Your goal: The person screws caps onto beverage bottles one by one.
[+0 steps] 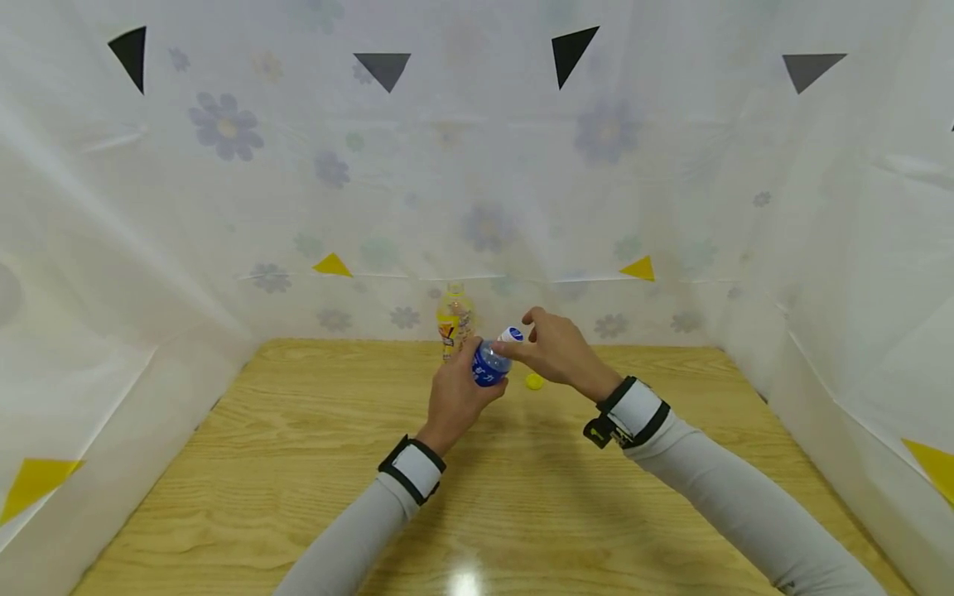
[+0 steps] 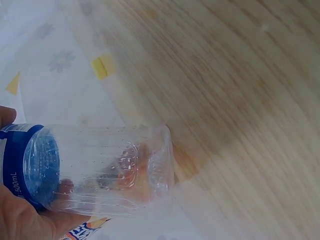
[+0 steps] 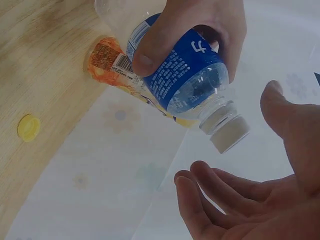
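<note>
A clear plastic bottle [image 2: 100, 165] with a blue label [image 3: 175, 70] is gripped around its label by my left hand [image 1: 460, 393]. The bottle tilts, its neck toward my right hand [image 1: 562, 352], and a white cap [image 3: 230, 134] sits on the neck. In the right wrist view, the thumb and fingers of my right hand are spread to either side of the cap, apart from it and holding nothing. Drops cling inside the bottle's clear lower part in the left wrist view.
Behind the left hand an uncapped bottle with a yellow and orange label [image 1: 450, 323] stands near the back of the wooden table [image 1: 335, 430]. A yellow cap [image 1: 534, 381] lies on the table below the right hand. White flowered sheeting [image 1: 477, 165] surrounds the table at back and sides.
</note>
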The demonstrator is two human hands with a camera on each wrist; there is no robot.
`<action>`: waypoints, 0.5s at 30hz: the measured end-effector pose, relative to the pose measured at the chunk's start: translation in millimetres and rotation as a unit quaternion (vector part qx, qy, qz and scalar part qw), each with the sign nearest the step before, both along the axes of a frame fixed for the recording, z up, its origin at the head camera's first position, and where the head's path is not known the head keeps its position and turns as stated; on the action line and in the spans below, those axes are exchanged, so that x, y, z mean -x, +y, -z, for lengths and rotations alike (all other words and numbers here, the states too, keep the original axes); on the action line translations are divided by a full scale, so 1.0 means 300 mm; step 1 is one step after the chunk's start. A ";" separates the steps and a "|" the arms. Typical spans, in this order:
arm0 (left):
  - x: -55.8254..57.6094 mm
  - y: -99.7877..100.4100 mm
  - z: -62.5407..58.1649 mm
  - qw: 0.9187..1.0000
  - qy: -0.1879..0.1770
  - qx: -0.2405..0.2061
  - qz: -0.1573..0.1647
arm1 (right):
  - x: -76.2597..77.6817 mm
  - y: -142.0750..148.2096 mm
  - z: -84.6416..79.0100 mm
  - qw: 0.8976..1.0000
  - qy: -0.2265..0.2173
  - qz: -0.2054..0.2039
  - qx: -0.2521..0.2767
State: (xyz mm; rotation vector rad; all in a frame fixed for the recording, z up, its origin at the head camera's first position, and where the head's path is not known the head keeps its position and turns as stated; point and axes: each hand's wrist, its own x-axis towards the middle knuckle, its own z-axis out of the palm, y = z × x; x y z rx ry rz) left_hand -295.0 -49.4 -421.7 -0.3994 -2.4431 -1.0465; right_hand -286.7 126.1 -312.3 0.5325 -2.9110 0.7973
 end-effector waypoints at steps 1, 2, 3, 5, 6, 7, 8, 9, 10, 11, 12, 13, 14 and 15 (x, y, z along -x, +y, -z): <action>0.000 0.000 0.000 1.000 0.000 0.002 -0.002 | -0.004 0.000 -0.001 1.000 0.007 -0.002 0.002; -0.001 0.000 0.000 1.000 0.000 0.004 -0.004 | -0.007 0.001 0.000 1.000 0.015 -0.007 0.006; -0.001 -0.001 -0.001 1.000 0.001 0.005 -0.006 | -0.009 0.001 0.000 1.000 0.025 -0.014 0.010; -0.001 -0.001 -0.002 1.000 0.006 0.008 -0.008 | -0.012 -0.001 0.003 0.998 0.048 -0.030 0.017; -0.001 -0.001 -0.003 1.000 0.007 0.009 -0.009 | -0.013 -0.001 0.004 0.997 0.059 -0.039 0.019; -0.001 -0.001 -0.003 1.000 0.010 0.009 -0.008 | -0.014 -0.002 0.004 0.996 0.068 -0.048 0.019; 0.000 0.000 -0.003 1.000 0.013 0.008 -0.007 | -0.015 -0.002 0.003 0.996 0.072 -0.055 0.020; 0.000 0.001 -0.003 1.000 0.016 0.007 -0.007 | -0.016 -0.003 0.002 0.995 0.075 -0.060 0.021; 0.000 0.001 -0.004 1.000 0.018 0.006 -0.006 | -0.017 -0.005 0.003 0.995 0.076 -0.066 0.021; 0.000 0.002 -0.003 1.000 0.021 0.005 -0.007 | -0.017 -0.006 0.004 0.995 0.075 -0.069 0.020; -0.001 0.003 -0.003 1.000 0.022 0.005 -0.007 | -0.017 -0.008 0.006 0.994 0.075 -0.072 0.019; -0.001 0.003 -0.003 1.000 0.023 0.004 -0.007 | -0.017 -0.010 0.009 0.994 0.075 -0.075 0.019; -0.002 0.003 -0.003 1.000 0.022 0.003 -0.007 | -0.016 -0.012 0.014 0.994 0.075 -0.076 0.021; -0.003 0.003 -0.003 1.000 0.022 0.002 -0.006 | -0.015 -0.013 0.019 0.994 0.076 -0.078 0.024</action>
